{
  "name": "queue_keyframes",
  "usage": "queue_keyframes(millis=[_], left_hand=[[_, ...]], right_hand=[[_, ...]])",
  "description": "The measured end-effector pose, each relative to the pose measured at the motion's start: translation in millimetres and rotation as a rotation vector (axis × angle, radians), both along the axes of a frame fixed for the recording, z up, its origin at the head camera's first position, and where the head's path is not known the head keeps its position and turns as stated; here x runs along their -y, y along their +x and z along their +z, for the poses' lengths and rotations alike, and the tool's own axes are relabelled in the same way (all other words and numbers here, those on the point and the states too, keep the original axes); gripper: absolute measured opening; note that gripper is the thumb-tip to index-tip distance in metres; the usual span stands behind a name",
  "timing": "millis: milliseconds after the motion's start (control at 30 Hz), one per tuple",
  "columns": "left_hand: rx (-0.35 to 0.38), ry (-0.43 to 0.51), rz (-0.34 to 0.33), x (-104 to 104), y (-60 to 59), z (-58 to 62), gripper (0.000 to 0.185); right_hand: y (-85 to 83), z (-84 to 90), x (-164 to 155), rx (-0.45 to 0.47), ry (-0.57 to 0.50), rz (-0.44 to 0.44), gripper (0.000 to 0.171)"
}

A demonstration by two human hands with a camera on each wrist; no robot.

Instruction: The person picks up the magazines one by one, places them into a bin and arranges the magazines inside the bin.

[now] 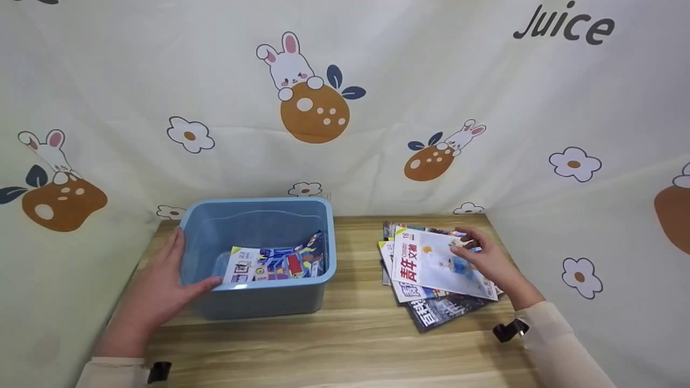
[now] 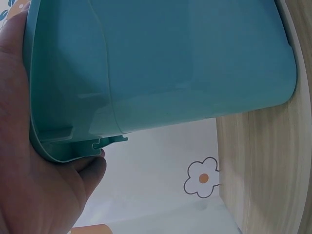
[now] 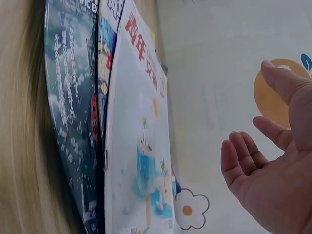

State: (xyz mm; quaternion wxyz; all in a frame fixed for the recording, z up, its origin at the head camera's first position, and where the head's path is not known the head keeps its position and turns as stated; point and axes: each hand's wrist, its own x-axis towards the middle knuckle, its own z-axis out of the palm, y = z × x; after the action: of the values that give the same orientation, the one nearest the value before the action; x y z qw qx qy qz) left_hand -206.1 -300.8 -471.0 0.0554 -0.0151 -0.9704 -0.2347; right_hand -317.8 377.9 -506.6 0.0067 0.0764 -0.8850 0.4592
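Note:
A light blue plastic bin stands on the left half of the wooden table, with a colourful magazine lying inside it. My left hand rests flat on the bin's near left corner, fingers straight along the side and thumb on the front rim. In the left wrist view the palm presses the bin's rim. To the right lies a fanned stack of magazines; the top one is white with red characters. My right hand hovers over its far right part, fingers relaxed and apart, holding nothing.
A dark-covered magazine sticks out at the bottom of the stack. Printed cloth with rabbits and flowers walls in the table at the back and both sides. Bare wood lies between the bin and the stack and along the front edge.

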Motion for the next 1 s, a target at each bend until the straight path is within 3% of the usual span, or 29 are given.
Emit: queue_keyframes(millis=[300,633,1000], left_hand=[[0.001,0.003,0.000,0,-0.4,0.1,0.141],[-0.020,0.002,-0.004,0,0.1,-0.4,0.141],[-0.030,0.009,0.000,1,0.2,-2.4,0.142]], right_hand=[[2.4,-1.9,-12,0.087,-0.013,-0.045,0.076],[2.6,-6.2,-25,0.055,-0.002,-0.054,0.065],[4.8,-14.2,-41,0.067,0.045,-0.077,0.074]])
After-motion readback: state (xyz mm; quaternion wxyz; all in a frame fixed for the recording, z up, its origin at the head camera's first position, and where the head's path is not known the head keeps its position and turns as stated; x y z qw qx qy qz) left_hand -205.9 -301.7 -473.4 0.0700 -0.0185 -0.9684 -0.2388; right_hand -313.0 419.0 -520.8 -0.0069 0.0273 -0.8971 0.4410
